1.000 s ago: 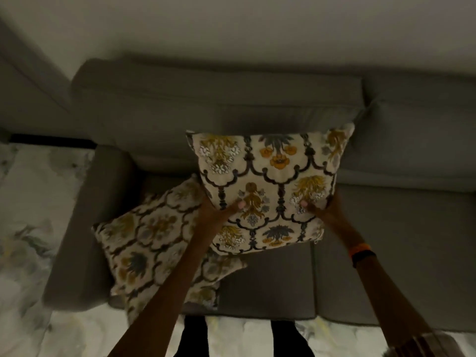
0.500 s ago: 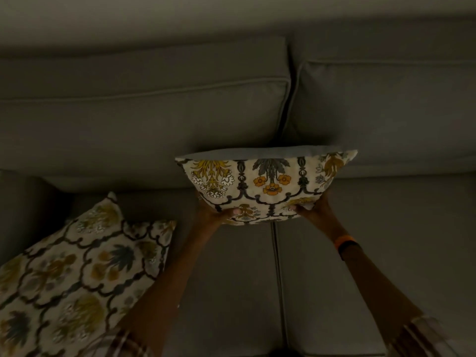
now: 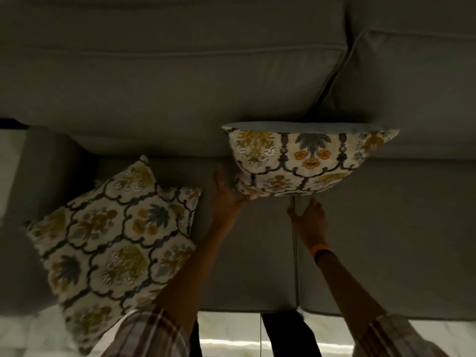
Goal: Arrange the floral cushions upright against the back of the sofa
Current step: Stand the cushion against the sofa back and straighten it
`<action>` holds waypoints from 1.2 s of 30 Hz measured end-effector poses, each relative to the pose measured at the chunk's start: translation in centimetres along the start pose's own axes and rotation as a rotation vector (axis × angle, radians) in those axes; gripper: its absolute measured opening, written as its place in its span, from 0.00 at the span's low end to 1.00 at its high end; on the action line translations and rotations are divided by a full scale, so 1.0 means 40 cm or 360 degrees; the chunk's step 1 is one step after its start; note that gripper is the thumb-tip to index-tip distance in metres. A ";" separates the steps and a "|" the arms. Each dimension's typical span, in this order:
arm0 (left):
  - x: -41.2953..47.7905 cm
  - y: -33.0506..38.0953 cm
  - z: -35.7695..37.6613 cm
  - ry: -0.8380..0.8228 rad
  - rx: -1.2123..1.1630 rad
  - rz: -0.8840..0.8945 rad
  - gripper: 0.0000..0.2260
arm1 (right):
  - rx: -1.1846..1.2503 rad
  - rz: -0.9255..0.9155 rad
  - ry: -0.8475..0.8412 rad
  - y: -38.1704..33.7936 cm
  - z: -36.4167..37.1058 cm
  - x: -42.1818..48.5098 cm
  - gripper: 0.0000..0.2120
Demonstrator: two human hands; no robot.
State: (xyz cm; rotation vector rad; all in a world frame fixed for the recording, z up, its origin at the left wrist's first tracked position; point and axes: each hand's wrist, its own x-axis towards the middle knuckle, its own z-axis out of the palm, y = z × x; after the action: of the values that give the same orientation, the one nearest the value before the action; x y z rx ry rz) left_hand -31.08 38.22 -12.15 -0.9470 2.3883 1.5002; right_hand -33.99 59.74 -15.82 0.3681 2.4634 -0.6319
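Note:
One floral cushion [image 3: 309, 161] stands upright on the grey sofa seat [image 3: 386, 240], its back against the sofa backrest [image 3: 180, 86], right at the seam between the two back cushions. My left hand [image 3: 226, 194] grips its lower left corner, thumb under the edge. My right hand [image 3: 309, 217] hovers just below its bottom edge, fingers spread, holding nothing. A second floral cushion [image 3: 110, 240] lies tilted on the left seat, near the armrest, partly hidden by my left sleeve.
The sofa's left armrest [image 3: 38, 176] borders the second cushion. A gap [image 3: 295, 266] between the two seat cushions runs under my right hand. Pale floor [image 3: 231, 331] shows along the sofa's front edge, with my dark trouser legs there.
The cushion went from held up in front of me to standing against the backrest. My right hand has come off it and drawn back; the left stays on its corner.

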 end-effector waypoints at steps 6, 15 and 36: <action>-0.091 -0.272 -0.291 0.0248 0.0667 0.0366 0.45 | -0.0070 -0.0630 -0.0273 -0.333 0.287 -0.265 0.38; -0.215 -0.646 -0.772 0.0772 -0.0025 -0.0649 0.52 | 0.0406 -0.0442 -0.0661 -0.604 0.554 -0.423 0.59; -0.266 -0.391 -0.535 0.0530 -0.1064 -0.0202 0.53 | 0.0498 -0.0708 -0.0260 -0.392 0.100 -0.342 0.41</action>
State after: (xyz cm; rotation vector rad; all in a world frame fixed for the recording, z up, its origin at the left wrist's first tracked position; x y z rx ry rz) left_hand -9.51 19.79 -8.80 -1.5492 1.9597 2.2953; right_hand -27.24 42.70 -5.18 -0.1220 2.2991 -1.1883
